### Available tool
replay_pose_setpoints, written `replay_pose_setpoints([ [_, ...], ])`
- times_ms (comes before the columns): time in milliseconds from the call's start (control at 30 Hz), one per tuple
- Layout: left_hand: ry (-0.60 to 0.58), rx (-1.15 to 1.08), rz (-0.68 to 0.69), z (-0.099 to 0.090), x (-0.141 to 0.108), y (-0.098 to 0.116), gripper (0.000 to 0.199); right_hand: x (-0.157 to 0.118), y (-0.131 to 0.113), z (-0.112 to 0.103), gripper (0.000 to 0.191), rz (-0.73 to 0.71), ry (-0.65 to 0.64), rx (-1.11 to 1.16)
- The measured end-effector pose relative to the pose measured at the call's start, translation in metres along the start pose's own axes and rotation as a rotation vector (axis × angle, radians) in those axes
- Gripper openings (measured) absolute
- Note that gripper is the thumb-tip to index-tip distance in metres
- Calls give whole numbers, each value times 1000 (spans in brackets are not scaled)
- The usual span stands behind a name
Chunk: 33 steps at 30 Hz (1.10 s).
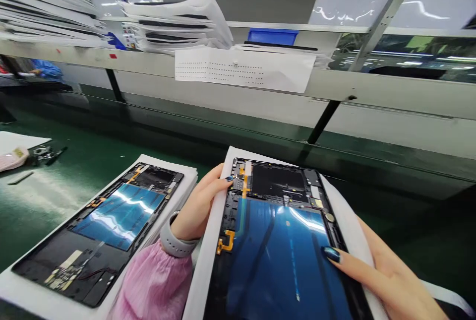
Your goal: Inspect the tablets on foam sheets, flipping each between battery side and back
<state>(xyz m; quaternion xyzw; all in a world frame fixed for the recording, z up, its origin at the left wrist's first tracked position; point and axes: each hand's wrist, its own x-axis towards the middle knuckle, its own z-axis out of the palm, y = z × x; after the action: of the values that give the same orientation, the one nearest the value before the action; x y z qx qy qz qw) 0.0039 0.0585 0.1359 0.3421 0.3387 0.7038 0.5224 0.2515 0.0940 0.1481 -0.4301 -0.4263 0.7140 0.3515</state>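
An opened tablet housing (275, 181) with a blue battery (278, 265) lies on white foam sheets (347, 206), tilted toward the camera. My left hand (199, 201) grips its upper left edge, thumb on the frame and fingers hidden behind the sheet. On the right side my right hand (386, 265) holds it, the thumb resting on the battery's edge and the fingers under the foam. Orange flex cables (226, 243) show along the housing's left side. To the left, a second opened tablet housing (96, 235) rests on a white stack (189, 173).
On the green bench (74, 156) at the far left are small dark tools (46, 154) and a pink item (14, 159). A shelf (148, 62) above holds stacked white sheets (178, 25), a blue bin (273, 36) and a hanging printed paper (241, 69).
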Motion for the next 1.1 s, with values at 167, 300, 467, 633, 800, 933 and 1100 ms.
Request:
replay_pose_setpoints([
  [167, 4, 27, 23, 0, 1, -1, 41, -7, -1, 4, 95, -5, -10, -58],
  [300, -9, 66, 48, 1, 1, -2, 43, -7, 2, -1, 92, -112, -6, -213],
  [467, -28, 94, 99, 5, -3, 1, 41, -13, 0, -2, 93, -167, -37, -236],
  [633, -16, 121, 114, 3, -5, 1, 39, -19, -7, 1, 106, -92, -92, -143],
  [800, 12, 151, 63, 0, -4, 0, 41, -1, -6, -4, 101, -318, -126, -120],
  [933, -5, 268, 4, 0, -3, 1, 37, 22, -7, -11, 86, -328, -179, -203],
  [1100, -83, 524, -208, -9, 3, -6, 48, 47, -1, -28, 82, -251, -120, -406],
])
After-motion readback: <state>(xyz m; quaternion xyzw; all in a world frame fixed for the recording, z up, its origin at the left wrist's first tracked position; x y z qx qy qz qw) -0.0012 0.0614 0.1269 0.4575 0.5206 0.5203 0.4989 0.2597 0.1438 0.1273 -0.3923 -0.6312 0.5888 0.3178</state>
